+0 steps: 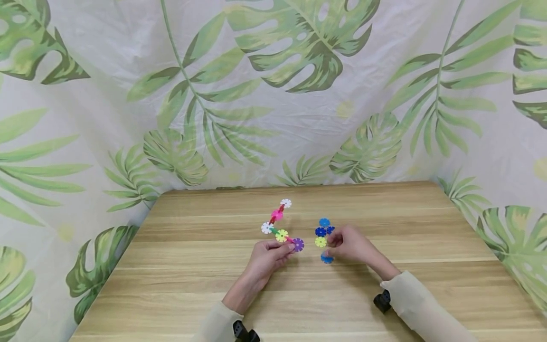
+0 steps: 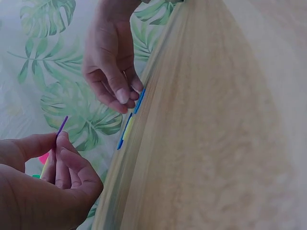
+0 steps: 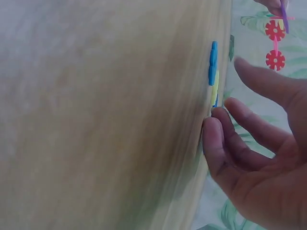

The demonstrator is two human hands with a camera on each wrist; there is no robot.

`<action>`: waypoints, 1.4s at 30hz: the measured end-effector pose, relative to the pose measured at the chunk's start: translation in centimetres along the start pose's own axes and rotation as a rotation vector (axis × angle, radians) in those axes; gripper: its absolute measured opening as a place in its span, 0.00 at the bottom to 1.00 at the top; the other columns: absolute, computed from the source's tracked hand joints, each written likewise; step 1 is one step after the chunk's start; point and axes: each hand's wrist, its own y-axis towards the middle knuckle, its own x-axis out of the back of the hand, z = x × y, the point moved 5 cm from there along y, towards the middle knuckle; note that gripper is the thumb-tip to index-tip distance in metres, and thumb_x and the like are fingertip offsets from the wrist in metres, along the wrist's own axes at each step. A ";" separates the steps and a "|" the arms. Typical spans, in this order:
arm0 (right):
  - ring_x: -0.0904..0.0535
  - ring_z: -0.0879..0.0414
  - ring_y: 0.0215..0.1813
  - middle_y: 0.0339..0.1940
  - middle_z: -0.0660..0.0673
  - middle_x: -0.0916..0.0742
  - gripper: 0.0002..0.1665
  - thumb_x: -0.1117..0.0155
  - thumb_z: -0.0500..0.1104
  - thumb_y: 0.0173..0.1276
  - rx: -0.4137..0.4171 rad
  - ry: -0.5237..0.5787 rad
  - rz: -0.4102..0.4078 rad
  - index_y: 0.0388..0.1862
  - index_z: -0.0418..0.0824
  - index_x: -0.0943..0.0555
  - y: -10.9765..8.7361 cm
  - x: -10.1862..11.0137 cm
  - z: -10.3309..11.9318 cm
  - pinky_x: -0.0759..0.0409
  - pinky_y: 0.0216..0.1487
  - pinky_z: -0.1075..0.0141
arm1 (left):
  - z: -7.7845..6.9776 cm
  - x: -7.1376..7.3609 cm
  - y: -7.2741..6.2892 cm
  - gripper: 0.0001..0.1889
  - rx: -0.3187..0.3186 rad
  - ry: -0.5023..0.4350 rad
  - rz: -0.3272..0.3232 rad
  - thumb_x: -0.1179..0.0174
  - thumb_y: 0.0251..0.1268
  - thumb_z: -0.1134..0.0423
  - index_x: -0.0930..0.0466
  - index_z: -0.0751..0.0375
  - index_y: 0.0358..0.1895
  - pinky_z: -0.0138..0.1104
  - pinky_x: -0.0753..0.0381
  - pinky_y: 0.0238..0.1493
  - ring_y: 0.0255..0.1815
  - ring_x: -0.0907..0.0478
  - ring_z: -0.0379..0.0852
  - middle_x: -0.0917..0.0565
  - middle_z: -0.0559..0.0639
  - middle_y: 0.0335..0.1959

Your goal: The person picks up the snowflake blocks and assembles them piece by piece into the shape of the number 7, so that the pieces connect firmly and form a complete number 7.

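Observation:
My left hand (image 1: pixel 268 260) pinches one end of a chain of interlocking notched plastic discs, right beside its purple disc (image 1: pixel 298 245). The chain runs up and away through a yellow disc (image 1: pixel 281 235), green, a white disc (image 1: pixel 267 228), red pieces and a pink disc (image 1: pixel 277 215) to another white disc (image 1: pixel 286 203). My right hand (image 1: pixel 351 244) is low over several loose discs, its fingertips near a dark blue disc (image 1: pixel 330 230) and its thumb apart from the fingers in the right wrist view. Nearby lie a yellow disc (image 1: pixel 320 242) and a light blue disc (image 1: pixel 327 259), partly covered.
The discs lie on a wood-grain table (image 1: pixel 192 285). Another dark blue disc (image 1: pixel 320 232) and a light blue disc (image 1: pixel 325 222) lie just beyond the right fingers. A leaf-patterned cloth (image 1: pixel 299 133) hangs behind and around the table.

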 end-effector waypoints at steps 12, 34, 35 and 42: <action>0.22 0.57 0.33 0.28 0.49 0.15 0.12 0.16 0.38 0.56 -0.017 -0.045 0.078 0.31 0.41 0.14 -0.3 -0.7 0.0 0.22 0.35 0.65 | 0.2 0.0 0.4 0.14 -0.001 -0.031 -0.004 0.30 0.70 0.62 0.13 0.71 0.50 0.28 0.13 0.42 0.37 0.14 0.38 0.10 0.45 0.33; 0.09 0.53 0.42 0.40 0.41 0.06 0.11 0.25 0.32 0.64 0.043 0.174 -0.163 0.46 0.35 0.11 -1.7 -0.5 2.6 0.10 0.41 0.68 | 0.0 -0.3 1.0 0.17 0.015 -0.069 0.018 0.30 0.71 0.60 0.14 0.70 0.55 0.36 0.10 0.52 0.41 0.07 0.43 0.06 0.55 0.42; 0.08 0.53 0.41 0.39 0.41 0.06 0.11 0.24 0.32 0.64 0.036 0.195 -0.179 0.46 0.36 0.10 -1.7 -0.5 2.7 0.10 0.40 0.68 | 0.0 -0.3 1.0 0.17 0.012 -0.071 0.018 0.31 0.72 0.60 0.14 0.70 0.55 0.36 0.10 0.53 0.41 0.07 0.42 0.06 0.55 0.42; 0.08 0.53 0.35 0.35 0.39 0.06 0.08 0.22 0.32 0.62 0.030 0.329 -0.244 0.41 0.35 0.09 -1.8 -0.7 3.3 0.08 0.39 0.55 | -0.2 -0.6 1.2 0.15 -0.006 -0.084 0.014 0.32 0.73 0.62 0.15 0.71 0.54 0.40 0.10 0.56 0.40 0.08 0.42 0.06 0.54 0.41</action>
